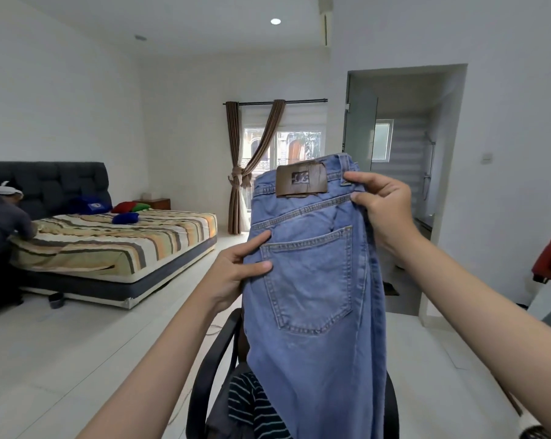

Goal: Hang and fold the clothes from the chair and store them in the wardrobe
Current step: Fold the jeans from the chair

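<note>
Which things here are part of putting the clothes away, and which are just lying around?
Part of the job: jeans, held up by left hand and right hand; striped garment; chair.
Just there: bed, blue cushion, curtains.

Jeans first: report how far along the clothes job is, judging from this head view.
Done: nothing in this view looks stored yet; no wardrobe shows. In hand: the jeans are held up, the right hand gripping the waistband and the left hand pinching the side by the back pocket; they hang unfolded. Left: a striped garment and other dark clothes lie on the chair below, waiting to be folded or hung.
</note>
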Action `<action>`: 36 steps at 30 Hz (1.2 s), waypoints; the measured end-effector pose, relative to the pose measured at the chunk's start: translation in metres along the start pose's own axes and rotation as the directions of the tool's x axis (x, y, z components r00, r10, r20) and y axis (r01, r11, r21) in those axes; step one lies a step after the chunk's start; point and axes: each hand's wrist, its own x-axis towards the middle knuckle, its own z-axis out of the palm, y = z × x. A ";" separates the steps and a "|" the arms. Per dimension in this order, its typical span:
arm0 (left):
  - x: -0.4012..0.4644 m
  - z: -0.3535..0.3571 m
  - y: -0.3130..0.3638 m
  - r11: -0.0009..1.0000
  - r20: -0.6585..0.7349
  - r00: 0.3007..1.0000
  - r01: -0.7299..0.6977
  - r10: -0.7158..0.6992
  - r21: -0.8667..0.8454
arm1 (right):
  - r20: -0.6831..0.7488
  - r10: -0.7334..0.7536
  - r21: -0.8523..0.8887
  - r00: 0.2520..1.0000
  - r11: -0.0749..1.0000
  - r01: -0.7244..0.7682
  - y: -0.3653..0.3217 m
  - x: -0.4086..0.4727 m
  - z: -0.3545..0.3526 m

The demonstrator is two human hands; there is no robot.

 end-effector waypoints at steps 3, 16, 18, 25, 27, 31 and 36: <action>0.010 0.008 0.010 0.992 0.006 0.998 -0.065 0.065 0.105 | -0.032 0.003 -0.008 0.999 1.000 -0.003 0.002 0.005 -0.012; 0.073 0.063 0.051 0.938 0.018 0.969 -0.244 0.247 0.245 | -0.082 -0.030 -0.176 0.996 0.984 0.015 0.035 -0.015 -0.053; 0.082 0.067 0.053 0.946 0.015 0.975 -0.219 0.222 0.240 | -0.110 0.038 -0.128 0.993 0.990 -0.052 0.064 -0.045 -0.053; 0.103 0.056 0.067 0.988 -0.093 0.994 -0.044 0.058 0.145 | -0.038 -0.019 -0.273 0.999 0.962 0.008 0.122 -0.143 -0.015; 0.109 0.044 0.069 0.989 -0.132 0.991 0.009 0.011 0.148 | -0.005 -0.133 -0.330 0.991 0.936 0.124 0.115 -0.140 -0.005; 0.116 0.007 0.071 0.978 -0.152 0.980 0.148 -0.126 0.146 | -0.012 -0.132 -0.258 0.991 0.958 0.125 0.087 -0.123 0.006; 0.102 -0.028 0.059 0.970 -0.149 0.960 0.242 -0.239 0.005 | -0.064 0.003 -0.100 0.998 0.995 -0.009 0.068 -0.096 0.017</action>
